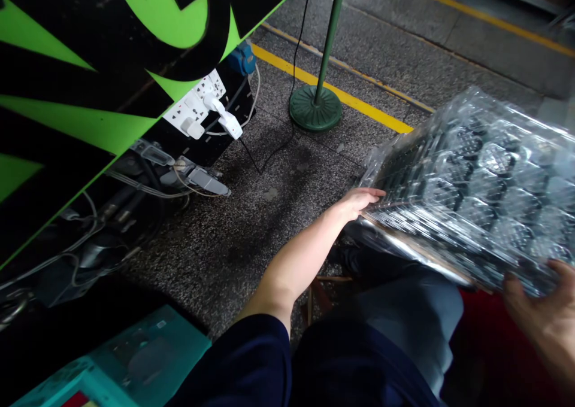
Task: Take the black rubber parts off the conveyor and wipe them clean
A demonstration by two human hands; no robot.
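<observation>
A wrapped stack of clear plastic trays (471, 191) sits at the right of the view, tilted and held above the person's lap. Clear film is drawn over it, and the moulded cells show rows of dark, diamond-patterned contents; what they are is too blurred to tell. The left hand (357, 203) lies against the stack's left edge, its fingers extended rather than clenched, pressing in from the side. The right hand (543, 317) is at the near right corner, partly cut off by the frame, with its fingers curled around the edge in a grasp. Between them, the two hands carry the stack.

Below it are the knee of the grey trousers (404, 317) and a red surface (476, 329), with wooden legs (318, 293) in the shadow beneath. A navy sleeve (229, 365) covers the left upper arm, and a teal machine housing (144, 359) fills the near left corner.

Farther left, a black and lime-green panel (76, 54) carries a white power strip (193, 105) with a white plug (222, 114) and a blue connector (242, 60), while cables (148, 188) hang below. Beyond, a green pole on a round base (315, 108) stands on the speckled floor (269, 245), near a yellow floor line (332, 90).
</observation>
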